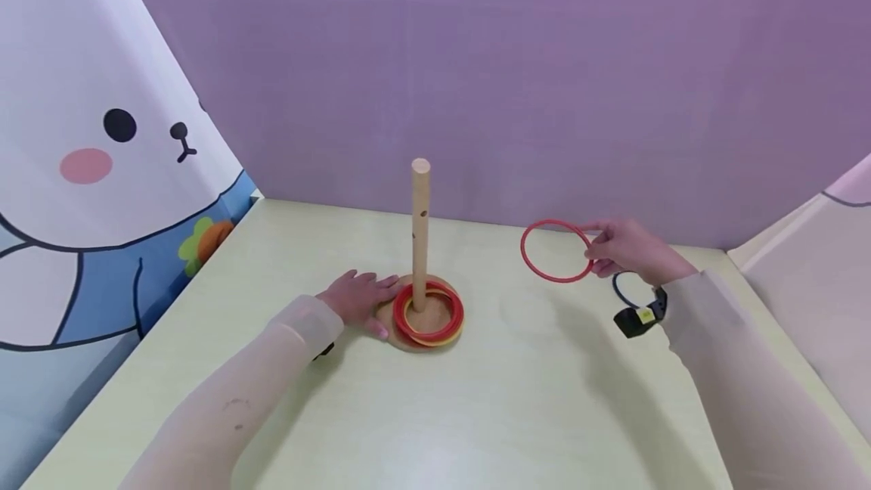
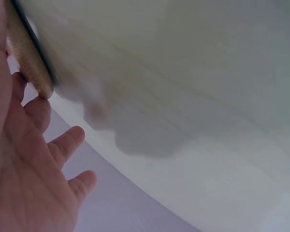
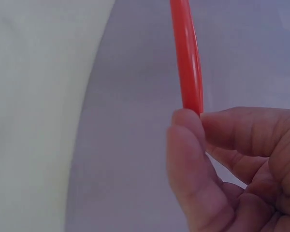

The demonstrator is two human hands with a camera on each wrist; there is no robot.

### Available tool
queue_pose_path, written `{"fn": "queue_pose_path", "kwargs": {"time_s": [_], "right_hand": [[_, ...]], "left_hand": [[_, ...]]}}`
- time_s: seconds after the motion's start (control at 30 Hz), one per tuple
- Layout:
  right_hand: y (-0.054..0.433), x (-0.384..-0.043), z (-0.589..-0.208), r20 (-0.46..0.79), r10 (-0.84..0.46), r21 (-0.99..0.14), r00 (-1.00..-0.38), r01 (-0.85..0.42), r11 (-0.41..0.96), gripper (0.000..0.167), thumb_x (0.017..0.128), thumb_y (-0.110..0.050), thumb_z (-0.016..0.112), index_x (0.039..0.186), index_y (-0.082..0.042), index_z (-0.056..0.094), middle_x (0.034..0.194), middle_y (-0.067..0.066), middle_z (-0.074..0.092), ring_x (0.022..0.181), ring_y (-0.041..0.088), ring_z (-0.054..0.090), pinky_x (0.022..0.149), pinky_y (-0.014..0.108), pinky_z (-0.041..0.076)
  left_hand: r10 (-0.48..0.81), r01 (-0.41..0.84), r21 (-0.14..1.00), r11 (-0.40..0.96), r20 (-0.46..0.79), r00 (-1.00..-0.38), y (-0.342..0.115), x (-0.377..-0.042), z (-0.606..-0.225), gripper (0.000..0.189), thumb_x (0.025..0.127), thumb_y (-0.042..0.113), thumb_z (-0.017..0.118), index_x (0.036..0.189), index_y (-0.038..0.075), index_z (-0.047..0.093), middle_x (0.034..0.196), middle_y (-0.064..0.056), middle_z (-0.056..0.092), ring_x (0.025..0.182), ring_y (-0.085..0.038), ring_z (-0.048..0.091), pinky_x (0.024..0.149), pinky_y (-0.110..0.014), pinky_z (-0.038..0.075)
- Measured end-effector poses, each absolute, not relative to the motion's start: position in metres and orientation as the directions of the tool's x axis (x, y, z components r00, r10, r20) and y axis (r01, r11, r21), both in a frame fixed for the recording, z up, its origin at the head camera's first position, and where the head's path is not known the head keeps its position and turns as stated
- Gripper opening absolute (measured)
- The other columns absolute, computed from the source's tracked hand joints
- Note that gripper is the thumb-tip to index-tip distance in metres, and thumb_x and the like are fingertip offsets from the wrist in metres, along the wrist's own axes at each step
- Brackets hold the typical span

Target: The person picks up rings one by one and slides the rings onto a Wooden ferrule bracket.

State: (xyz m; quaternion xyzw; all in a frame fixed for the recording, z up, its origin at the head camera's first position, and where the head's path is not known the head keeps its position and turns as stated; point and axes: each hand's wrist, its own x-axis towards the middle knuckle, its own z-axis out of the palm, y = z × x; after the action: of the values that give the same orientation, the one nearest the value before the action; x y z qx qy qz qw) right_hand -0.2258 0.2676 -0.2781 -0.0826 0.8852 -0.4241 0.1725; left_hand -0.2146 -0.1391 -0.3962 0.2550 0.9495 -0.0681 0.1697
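My right hand (image 1: 627,250) pinches a red ring (image 1: 525,248) by its right side, above the table and to the right of the wooden peg (image 1: 421,233). In the right wrist view, thumb and fingertips meet on the edge of this red ring (image 3: 187,58). The peg stands upright on a round wooden base (image 1: 389,327). Around its foot lie several rings, red (image 1: 399,316) and yellow (image 1: 435,342). My left hand (image 1: 357,299) rests at the left edge of the base with spread fingers. From the left wrist, its fingertips touch the rim of the base (image 2: 31,58).
A dark blue ring (image 1: 619,292) lies on the pale table (image 1: 435,414) beneath the right wrist, partly hidden by it. A purple wall (image 1: 476,82) stands behind the table. A panel with a cartoon figure (image 1: 88,112) borders the left side, and another pale panel (image 1: 816,271) the right.
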Motion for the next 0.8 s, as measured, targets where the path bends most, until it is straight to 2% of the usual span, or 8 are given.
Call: {"fn": "queue_pose_path", "kwargs": {"time_s": [0.2, 0.53, 0.8], "right_hand": [[0.25, -0.224, -0.26, -0.191, -0.282, -0.81, -0.94, -0.011, 0.586, 0.053, 0.091, -0.001, 0.059, 0.141, 0.004, 0.041, 0.093, 0.015, 0.061, 0.071, 0.021, 0.064, 0.07, 0.031, 0.057], [0.231, -0.219, -0.241, -0.09, -0.231, -0.867, -0.969, -0.037, 0.497, 0.057, 0.093, -0.002, 0.057, 0.146, -0.001, 0.037, 0.092, 0.012, 0.061, 0.068, 0.016, 0.064, 0.072, 0.027, 0.056], [0.213, -0.216, -0.227, 0.005, -0.2, -0.881, -0.98, -0.099, 0.463, 0.053, 0.093, -0.009, 0.06, 0.143, -0.005, 0.044, 0.095, 0.011, 0.064, 0.069, 0.016, 0.066, 0.072, 0.027, 0.056]], "left_hand": [[0.445, 0.494, -0.049, 0.868, -0.367, -0.817, -0.14, -0.215, -0.394, 0.092, 0.078, 0.061, 0.067, 0.152, 0.022, 0.029, 0.156, -0.002, 0.027, 0.136, -0.037, 0.034, 0.109, -0.058, 0.025], [0.437, 0.484, -0.036, 0.875, -0.373, -0.819, -0.139, -0.216, -0.396, 0.092, 0.077, 0.061, 0.067, 0.152, 0.022, 0.03, 0.156, -0.002, 0.027, 0.136, -0.038, 0.033, 0.109, -0.058, 0.025], [0.436, 0.48, -0.032, 0.877, -0.369, -0.821, -0.14, -0.215, -0.395, 0.092, 0.077, 0.061, 0.067, 0.151, 0.022, 0.031, 0.156, -0.003, 0.028, 0.136, -0.038, 0.034, 0.109, -0.059, 0.025]]}}
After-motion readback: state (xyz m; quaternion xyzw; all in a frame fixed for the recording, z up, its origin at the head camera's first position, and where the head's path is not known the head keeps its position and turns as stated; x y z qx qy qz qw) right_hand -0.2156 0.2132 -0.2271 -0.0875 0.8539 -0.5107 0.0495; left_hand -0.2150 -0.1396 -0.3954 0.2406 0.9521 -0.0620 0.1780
